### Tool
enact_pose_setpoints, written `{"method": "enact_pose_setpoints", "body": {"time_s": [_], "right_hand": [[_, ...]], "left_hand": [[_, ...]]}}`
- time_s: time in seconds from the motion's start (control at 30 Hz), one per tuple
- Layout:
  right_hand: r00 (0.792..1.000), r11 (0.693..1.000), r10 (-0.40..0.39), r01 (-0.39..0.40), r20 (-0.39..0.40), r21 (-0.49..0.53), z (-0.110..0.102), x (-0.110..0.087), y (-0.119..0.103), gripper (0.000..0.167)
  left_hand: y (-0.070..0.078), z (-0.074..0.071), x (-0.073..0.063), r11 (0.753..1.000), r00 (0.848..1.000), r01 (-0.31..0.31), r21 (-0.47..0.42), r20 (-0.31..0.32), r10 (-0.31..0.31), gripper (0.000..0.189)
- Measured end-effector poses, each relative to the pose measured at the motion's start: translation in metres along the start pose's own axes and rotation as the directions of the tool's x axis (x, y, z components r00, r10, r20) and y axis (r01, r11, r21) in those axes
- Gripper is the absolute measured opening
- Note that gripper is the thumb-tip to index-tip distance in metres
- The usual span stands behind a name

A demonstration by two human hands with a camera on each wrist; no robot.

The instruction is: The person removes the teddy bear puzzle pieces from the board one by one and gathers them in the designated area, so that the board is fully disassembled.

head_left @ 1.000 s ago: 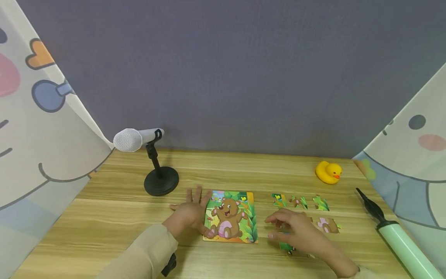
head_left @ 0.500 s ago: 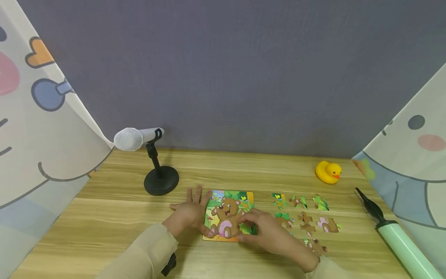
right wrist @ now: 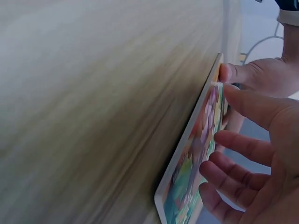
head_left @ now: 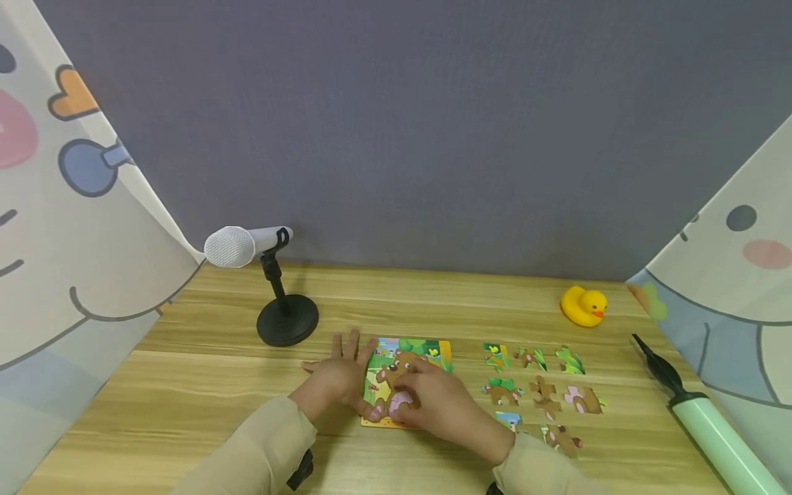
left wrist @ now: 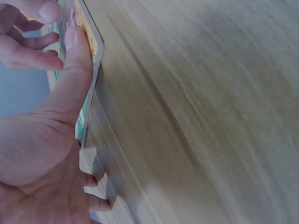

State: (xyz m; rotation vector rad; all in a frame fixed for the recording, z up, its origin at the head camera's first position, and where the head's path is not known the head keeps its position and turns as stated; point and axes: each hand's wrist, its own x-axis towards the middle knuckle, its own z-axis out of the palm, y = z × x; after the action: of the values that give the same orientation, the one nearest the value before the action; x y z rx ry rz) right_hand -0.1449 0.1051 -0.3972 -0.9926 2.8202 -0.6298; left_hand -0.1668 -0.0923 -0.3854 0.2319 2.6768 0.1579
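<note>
A bear picture puzzle board (head_left: 445, 350) lies flat on the table, with a bear and greenery printed on it. My left hand (head_left: 337, 381) is spread at its left side, the thumb resting on the lower left corner. Over the lower middle of the board is my right hand (head_left: 442, 402), its thumb and loosely bent fingers set apart around the bear's pink belly. In the right wrist view the thumb (right wrist: 252, 105) touches the picture near a light piece edge. That hand covers the lower right part. No piece shows lifted between its fingers.
Several loose puzzle pieces (head_left: 544, 395) lie right of the board, one (head_left: 509, 418) partly behind the right wrist. A yellow rubber duck (head_left: 584, 306) sits behind them. A white microphone (head_left: 232, 247) on a black stand is at back left. A hand pump (head_left: 711, 426) lies far right.
My right hand has moved left, from over the loose pieces onto the board, uncovering several pieces. The left hand has stayed in place.
</note>
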Motion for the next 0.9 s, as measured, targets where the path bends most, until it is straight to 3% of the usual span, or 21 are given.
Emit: {"method": "enact_pose_setpoints", "body": {"time_s": [0.13,0.37,0.9], "right_hand": [[1.000,0.999,-0.006,0.006,0.009,-0.037,0.0046,0.0042,-0.0039,0.057],[1.000,1.000,-0.007,0.007,-0.016,-0.011,0.0063,0.0073,-0.0074,0.031],[1.000,0.995,0.020,-0.022,-0.023,-0.096,0.0089,0.0086,-0.0077,0.039]], "left_hand": [[0.0014,-0.0001,-0.0004,1.000,1.000,0.008,0.026,-0.007,-0.008,0.132],[0.0020,0.0002,0.0005,0.999,1.000,0.018,0.032,-0.004,-0.018,0.133],[0.0007,0.0008,0.0002,1.000,1.000,0.007,0.005,-0.013,-0.007,0.133]]}}
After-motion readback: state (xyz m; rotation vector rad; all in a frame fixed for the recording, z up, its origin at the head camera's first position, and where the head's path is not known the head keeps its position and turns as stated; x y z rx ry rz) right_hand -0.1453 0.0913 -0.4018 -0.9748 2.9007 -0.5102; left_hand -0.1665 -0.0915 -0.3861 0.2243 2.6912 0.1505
